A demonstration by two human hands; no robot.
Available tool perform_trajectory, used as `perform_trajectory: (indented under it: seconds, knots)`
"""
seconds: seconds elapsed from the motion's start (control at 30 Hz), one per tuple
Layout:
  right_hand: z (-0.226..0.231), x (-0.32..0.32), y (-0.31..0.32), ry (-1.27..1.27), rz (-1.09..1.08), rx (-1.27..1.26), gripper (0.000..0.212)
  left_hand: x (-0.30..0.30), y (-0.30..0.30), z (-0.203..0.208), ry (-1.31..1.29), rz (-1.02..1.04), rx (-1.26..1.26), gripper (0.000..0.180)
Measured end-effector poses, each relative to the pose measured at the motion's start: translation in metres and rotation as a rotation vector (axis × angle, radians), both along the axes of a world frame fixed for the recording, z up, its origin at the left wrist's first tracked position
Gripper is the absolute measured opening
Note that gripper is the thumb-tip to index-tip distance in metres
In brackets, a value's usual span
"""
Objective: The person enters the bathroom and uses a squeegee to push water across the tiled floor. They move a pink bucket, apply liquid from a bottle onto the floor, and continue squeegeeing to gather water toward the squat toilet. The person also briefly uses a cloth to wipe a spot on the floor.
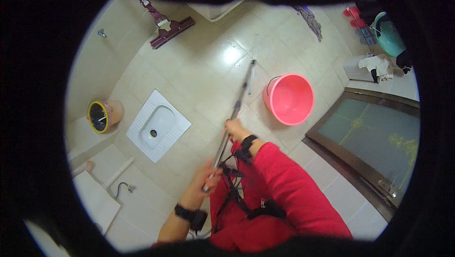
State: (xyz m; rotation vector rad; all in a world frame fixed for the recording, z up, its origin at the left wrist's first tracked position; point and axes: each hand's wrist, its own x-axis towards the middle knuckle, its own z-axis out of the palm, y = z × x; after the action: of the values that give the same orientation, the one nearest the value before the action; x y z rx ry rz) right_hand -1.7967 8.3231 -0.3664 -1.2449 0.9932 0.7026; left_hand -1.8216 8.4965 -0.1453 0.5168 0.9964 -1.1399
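Both my hands are wrapped round a long silver pole (221, 149) with dark joints, slanting away over the tiled floor. My left hand (204, 179) grips its near end, and my right hand (235, 129) is closed farther up the shaft. At the far end is a narrow, pale head (252, 77) near a shiny patch of floor. It looks like a floor wiper or flat mop seen edge-on, though blur hides the exact kind. A pink bucket (290, 99) stands to the right of the pole; its inside looks empty.
A white squat toilet (159, 125) is set in the floor at left, beside a yellow-rimmed bin (105, 115). A purple sponge mop (166, 29) stands far left; a string mop (310, 22) is far right. On the right are a dark-framed door (369, 133) and a green basin (389, 36).
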Motion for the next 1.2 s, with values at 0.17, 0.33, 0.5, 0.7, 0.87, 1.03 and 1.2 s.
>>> perform_trajectory:
  seconds: [0.17, 0.33, 0.5, 0.7, 0.87, 1.03, 1.2]
  knots:
    - [0.001, -0.076, 0.129, -0.873, 1.511, -0.37, 0.027, -0.104, 0.056, 0.072, 0.288, 0.378, -0.051, 0.02]
    - [0.082, -0.098, 0.17, 0.297, 0.256, 0.591, 0.02, -0.157, 0.06, 0.116, 0.322, 0.617, -0.051, 0.011]
    - [0.137, -0.072, 0.111, 0.13, 0.171, 0.436, 0.022, -0.137, 0.039, 0.139, 0.005, 0.246, 0.1, 0.052]
    - [0.118, 0.045, -0.078, -0.039, -0.096, 0.216, 0.023, 0.001, -0.075, 0.084, -0.131, 0.055, -0.142, 0.049]
    - [0.074, 0.158, -0.28, -0.06, -0.279, 0.101, 0.023, 0.147, -0.251, -0.002, 0.217, 0.193, -0.472, 0.004]
    - [0.02, 0.237, -0.446, -0.025, -0.306, -0.074, 0.019, 0.257, -0.423, -0.074, 0.696, 0.277, -0.741, 0.023]
    - [-0.026, 0.293, -0.534, 0.088, -0.279, 0.002, 0.008, 0.309, -0.504, -0.117, 0.691, 0.332, -0.728, 0.023]
